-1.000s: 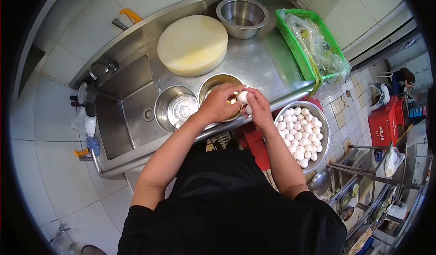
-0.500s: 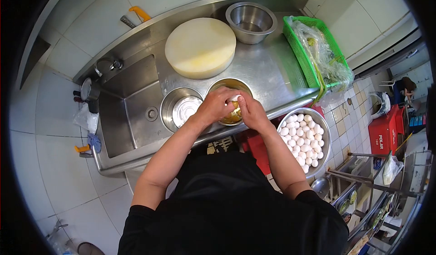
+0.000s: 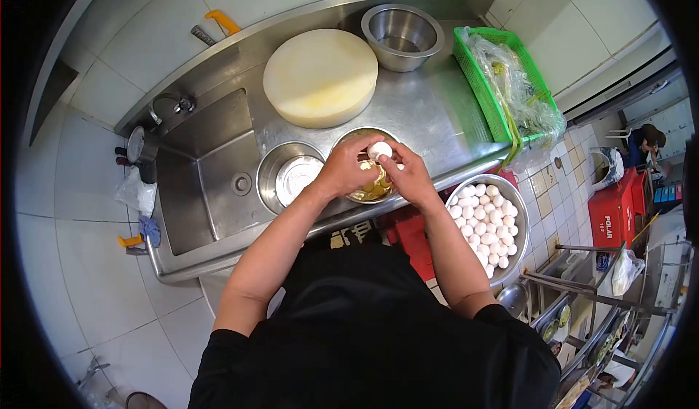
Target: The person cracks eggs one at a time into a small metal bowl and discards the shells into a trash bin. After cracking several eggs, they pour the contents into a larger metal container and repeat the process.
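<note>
1. Centrally, a white egg sits between a person's two bare hands, above a steel pot; its upper side looks whole.
2. The left hand grasps the egg from the left, fingers curled toward it. The right hand grips it from the right, thumb against its lower side. A small pale patch shows under the right fingers; whether that is another egg or shell, I cannot tell.
3. Below, yellow egg liquid lies in the pot. My judgement: the egg is best held low over the middle, with light, even thumb pressure, so any drips land inside and shell stays out.
4. Just left stands a second steel pot; its wide mouth is near enough that careless drips could stray there.
5. To the right, below the counter edge, a basin holds many white eggs, conveniently near the right arm.
6. Farther back are a round cutting block and a green basket of plastic-wrapped greens.
</note>
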